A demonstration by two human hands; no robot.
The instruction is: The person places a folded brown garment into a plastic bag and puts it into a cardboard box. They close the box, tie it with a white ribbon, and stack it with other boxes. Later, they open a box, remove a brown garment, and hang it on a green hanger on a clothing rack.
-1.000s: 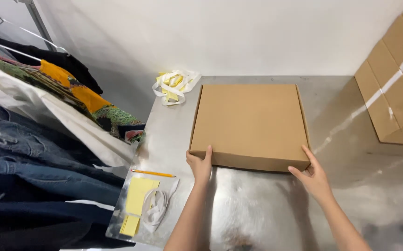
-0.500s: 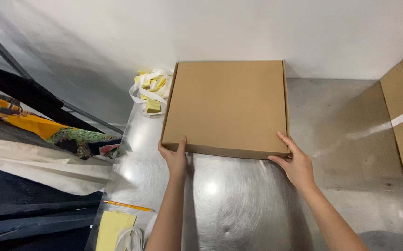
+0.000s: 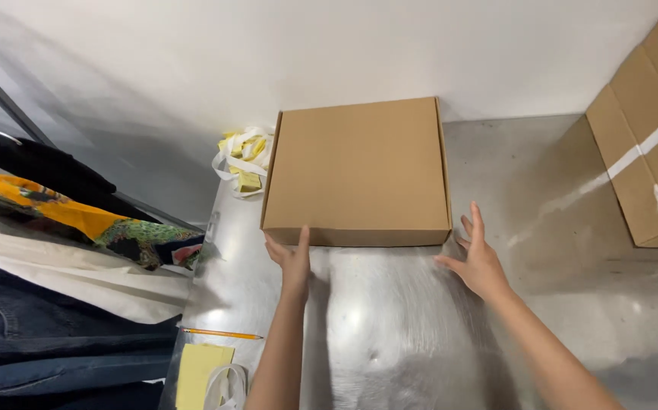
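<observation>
A flat brown box (image 3: 358, 171) lies closed on the steel table (image 3: 572, 304), its far edge near the white wall (image 3: 344, 45), with a bundle of yellow and white bags (image 3: 244, 159) just beside its left side. The left hand (image 3: 291, 258) rests open against the box's front edge, fingers pressed together and thumb apart, while the right hand (image 3: 477, 258) hangs just off the front right corner, fingers spread and seemingly not touching it. Clothes (image 3: 55, 250) hang at the left, and a taped carton (image 3: 655, 144) stands well apart at the right.
</observation>
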